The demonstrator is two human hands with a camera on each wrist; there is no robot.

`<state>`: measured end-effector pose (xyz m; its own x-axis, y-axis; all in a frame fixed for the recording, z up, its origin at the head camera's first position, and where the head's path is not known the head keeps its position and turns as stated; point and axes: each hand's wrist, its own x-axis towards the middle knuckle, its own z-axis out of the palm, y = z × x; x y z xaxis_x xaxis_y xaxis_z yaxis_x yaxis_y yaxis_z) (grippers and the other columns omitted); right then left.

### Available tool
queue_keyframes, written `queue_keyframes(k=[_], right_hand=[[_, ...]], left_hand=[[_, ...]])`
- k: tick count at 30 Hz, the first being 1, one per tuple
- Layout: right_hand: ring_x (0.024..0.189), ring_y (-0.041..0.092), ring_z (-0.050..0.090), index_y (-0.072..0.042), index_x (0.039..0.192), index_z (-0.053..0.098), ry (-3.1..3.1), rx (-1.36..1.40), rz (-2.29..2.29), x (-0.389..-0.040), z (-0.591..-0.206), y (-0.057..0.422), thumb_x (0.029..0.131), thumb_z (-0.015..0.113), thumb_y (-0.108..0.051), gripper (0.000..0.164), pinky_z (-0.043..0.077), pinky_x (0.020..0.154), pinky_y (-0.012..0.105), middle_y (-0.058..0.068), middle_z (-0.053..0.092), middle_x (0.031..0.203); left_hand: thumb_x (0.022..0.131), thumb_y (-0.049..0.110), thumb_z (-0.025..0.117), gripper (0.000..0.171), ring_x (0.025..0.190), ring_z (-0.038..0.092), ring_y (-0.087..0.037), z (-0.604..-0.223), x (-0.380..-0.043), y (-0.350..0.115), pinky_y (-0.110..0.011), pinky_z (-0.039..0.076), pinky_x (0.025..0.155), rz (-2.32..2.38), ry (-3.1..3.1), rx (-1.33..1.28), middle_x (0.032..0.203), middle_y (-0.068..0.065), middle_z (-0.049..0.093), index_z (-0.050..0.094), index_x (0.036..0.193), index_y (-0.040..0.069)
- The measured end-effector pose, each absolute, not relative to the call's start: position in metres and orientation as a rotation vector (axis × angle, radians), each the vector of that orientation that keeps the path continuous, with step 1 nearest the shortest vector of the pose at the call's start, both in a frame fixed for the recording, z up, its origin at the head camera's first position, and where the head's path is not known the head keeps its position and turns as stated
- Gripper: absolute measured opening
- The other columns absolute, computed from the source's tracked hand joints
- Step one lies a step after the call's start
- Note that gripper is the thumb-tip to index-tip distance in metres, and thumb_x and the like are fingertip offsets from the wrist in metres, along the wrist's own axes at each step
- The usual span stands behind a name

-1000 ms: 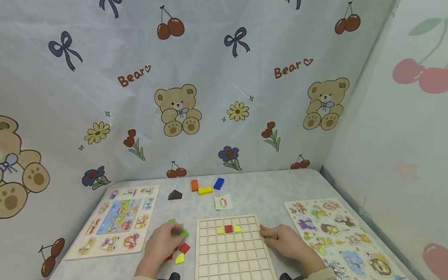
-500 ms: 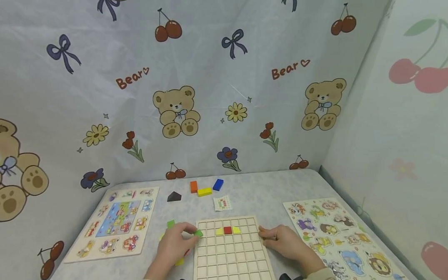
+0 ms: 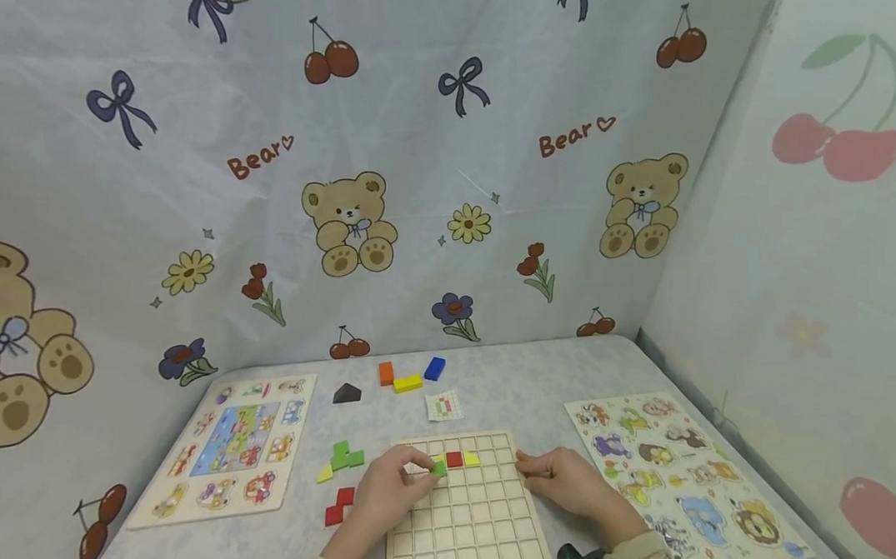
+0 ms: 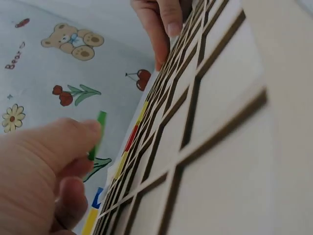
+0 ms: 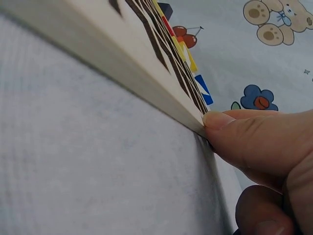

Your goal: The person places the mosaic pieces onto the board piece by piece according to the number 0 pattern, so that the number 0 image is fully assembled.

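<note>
My left hand [image 3: 391, 486] pinches a small green square tile [image 3: 439, 469] between thumb and fingers, over the upper left part of a wooden grid board [image 3: 496, 552]. In the left wrist view the green tile [image 4: 101, 120] stands tilted on edge, apart from the grid. A red tile [image 3: 454, 459] lies in the second row, with a yellow quarter-round tile [image 3: 472, 458] on its right; another yellow tile on its left is partly covered. At the board's right edge my right hand [image 3: 565, 481] grips the rim, its thumb [image 5: 220, 121] against the corner.
Left of the board lie green tiles [image 3: 341, 459], a yellow tile [image 3: 325, 473] and red tiles [image 3: 334, 515]. Behind it are a printed pattern card [image 3: 443, 406], orange, yellow [image 3: 407, 384] and blue blocks, and a dark block [image 3: 347, 393]. Picture puzzles [image 3: 166, 519] [image 3: 635, 426] flank both sides.
My left hand has lifted the green tile from the pile at the left and carried it rightward over the grid. The right hand stays at the board's edge.
</note>
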<state>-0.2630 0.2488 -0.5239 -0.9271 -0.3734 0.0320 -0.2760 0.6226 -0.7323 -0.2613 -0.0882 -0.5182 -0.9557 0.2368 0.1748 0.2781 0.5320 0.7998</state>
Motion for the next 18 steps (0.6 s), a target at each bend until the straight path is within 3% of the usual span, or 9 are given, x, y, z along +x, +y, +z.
queue_keyframes(k=[4, 10, 18], right_hand=[[0.132, 0.038, 0.058, -0.014, 0.127, 0.074, 2.717, -0.547, -1.185, -0.264, -0.523, 0.248, 0.095, 0.074, -0.024, 0.034, 0.048, 0.103, 0.056, 0.007, 0.061, 0.143], [0.132, 0.037, 0.059, -0.015, 0.126, 0.074, 2.723, -0.548, -1.176, -0.264, -0.523, 0.248, 0.095, 0.074, -0.024, 0.033, 0.049, 0.103, 0.055, 0.007, 0.061, 0.143], [0.133, 0.036, 0.057, -0.017, 0.127, 0.074, 2.721, -0.549, -1.182, -0.265, -0.523, 0.249, 0.096, 0.072, -0.026, 0.032, 0.048, 0.104, 0.055, 0.005, 0.061, 0.144]], left_hand=[[0.089, 0.04, 0.081, 0.012, 0.057, 0.049, -0.004, -0.532, -0.264, -0.086, -0.025, 0.041, 0.052, -1.254, -2.762, -0.534, 0.086, 0.015, 0.064, 0.074, 0.098, 0.036], [0.089, 0.037, 0.08, 0.008, 0.061, 0.049, 0.0, -0.54, -0.265, -0.086, -0.023, 0.041, 0.056, -1.089, -2.761, -0.62, 0.101, 0.02, 0.066, 0.076, 0.095, 0.038], [0.087, 0.034, 0.081, 0.005, 0.07, 0.054, 0.002, -0.539, -0.267, -0.08, -0.023, 0.044, 0.061, -1.009, -2.766, -0.511, 0.097, 0.019, 0.064, 0.08, 0.091, 0.037]])
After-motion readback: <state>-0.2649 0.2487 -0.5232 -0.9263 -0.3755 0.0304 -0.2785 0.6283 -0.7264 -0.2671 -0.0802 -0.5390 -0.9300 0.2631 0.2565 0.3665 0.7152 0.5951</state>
